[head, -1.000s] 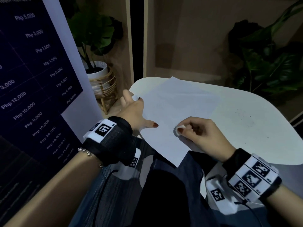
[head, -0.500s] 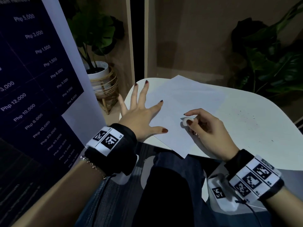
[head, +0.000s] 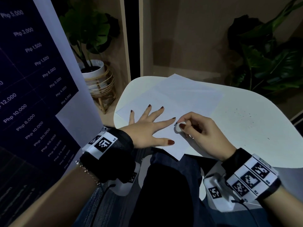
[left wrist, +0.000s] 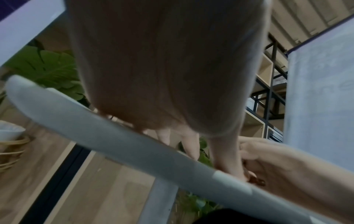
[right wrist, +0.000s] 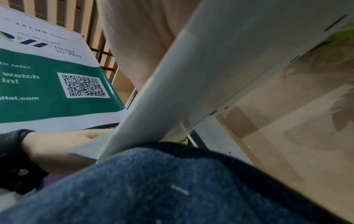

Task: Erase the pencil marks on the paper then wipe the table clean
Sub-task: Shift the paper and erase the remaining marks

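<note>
A white sheet of paper lies on the white table, its near corner hanging over the front edge. My left hand lies flat on the paper with fingers spread, pressing it down. Just to its right, my right hand pinches a small white eraser against the paper, close to the left index fingertip. In the left wrist view the left fingers reach over the table edge beside the right hand. The right wrist view shows only the table's underside and a denim-clad leg.
Dark eraser crumbs are scattered on the table right of the paper. A banner with prices stands close on the left, with a potted plant in a wicker stand behind it. Another leafy plant is at the back right.
My left hand moved from the table's left edge onto the paper and spread flat. My right hand with the eraser shifted up the sheet, away from the near corner.
</note>
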### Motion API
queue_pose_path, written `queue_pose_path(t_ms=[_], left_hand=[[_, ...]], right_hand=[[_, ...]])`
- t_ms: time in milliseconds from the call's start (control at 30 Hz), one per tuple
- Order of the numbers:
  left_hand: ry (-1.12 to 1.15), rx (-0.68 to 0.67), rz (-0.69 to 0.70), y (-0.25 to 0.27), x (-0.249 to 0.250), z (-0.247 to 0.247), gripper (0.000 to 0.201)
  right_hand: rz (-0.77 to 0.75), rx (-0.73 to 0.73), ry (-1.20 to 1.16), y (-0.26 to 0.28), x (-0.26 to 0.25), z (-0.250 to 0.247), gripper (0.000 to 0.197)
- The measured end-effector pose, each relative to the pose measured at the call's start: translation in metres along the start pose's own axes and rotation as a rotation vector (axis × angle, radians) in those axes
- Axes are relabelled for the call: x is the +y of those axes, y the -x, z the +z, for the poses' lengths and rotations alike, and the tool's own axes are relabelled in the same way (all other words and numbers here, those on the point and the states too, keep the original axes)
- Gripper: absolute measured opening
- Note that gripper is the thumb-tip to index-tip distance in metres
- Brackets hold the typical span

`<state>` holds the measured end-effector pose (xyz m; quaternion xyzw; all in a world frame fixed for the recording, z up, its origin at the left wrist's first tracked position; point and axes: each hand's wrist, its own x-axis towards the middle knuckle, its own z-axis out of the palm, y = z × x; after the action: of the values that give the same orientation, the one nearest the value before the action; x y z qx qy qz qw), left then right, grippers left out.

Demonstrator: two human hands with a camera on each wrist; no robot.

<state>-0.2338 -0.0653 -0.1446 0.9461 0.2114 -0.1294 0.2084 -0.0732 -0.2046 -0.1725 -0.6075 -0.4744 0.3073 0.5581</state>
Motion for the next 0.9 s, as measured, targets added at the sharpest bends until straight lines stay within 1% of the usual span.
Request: queue_pose_path(t_ms=[133,200,267,300,400,533,567,667,700,800,833,900], left_hand=[[-0.037,-0.002,-0.016,-0.002,0.001,0.004,0.082],[-0.057,0.001,-0.03,-0.002,0.002,0.005,0.085],[-0.06,0.005,-0.045,-0.002,0.004,0.006,0.088],[-0.06,0.004,-0.049,-0.002,0.004,0.006,0.088],[-0.071,-0.003,-0.052,-0.002,0.004,0.006,0.09],[-0.069,-0.015,-0.056,-0.002,0.005,0.004,0.09],[-0.064,-0.016,-0.059,-0.001,0.005,0.004,0.09],[-0.065,-0.016,-0.064,0.0,0.004,0.004,0.091],[-0.073,-0.019,-0.064,0.0,0.004,0.004,0.091],[-0.078,-0.038,-0.07,-0.001,0.005,0.003,0.094],[-0.074,-0.045,-0.074,-0.001,0.005,0.003,0.096],[-0.07,-0.052,-0.078,-0.001,0.005,0.003,0.098]], right_hand=[[-0.013,0.001,0.035,-0.002,0.001,0.0,0.021],[-0.044,-0.006,0.157,-0.003,0.003,0.001,0.016],[-0.084,-0.035,0.337,-0.002,0.001,0.001,0.01],[-0.088,-0.059,0.383,-0.001,0.0,0.001,0.01],[-0.059,-0.138,0.367,0.002,-0.004,-0.003,0.009],[-0.056,-0.054,0.354,-0.002,-0.004,-0.003,0.012],[-0.051,-0.068,0.351,-0.001,-0.006,-0.003,0.012],[0.005,-0.176,0.319,0.001,-0.011,-0.009,0.011],[0.009,-0.181,0.311,0.002,-0.013,-0.009,0.01],[-0.011,-0.101,0.282,0.001,-0.012,-0.005,0.01],[-0.011,-0.096,0.285,0.0,-0.012,-0.005,0.01],[0.012,-0.165,0.276,0.001,-0.014,-0.009,0.01]])
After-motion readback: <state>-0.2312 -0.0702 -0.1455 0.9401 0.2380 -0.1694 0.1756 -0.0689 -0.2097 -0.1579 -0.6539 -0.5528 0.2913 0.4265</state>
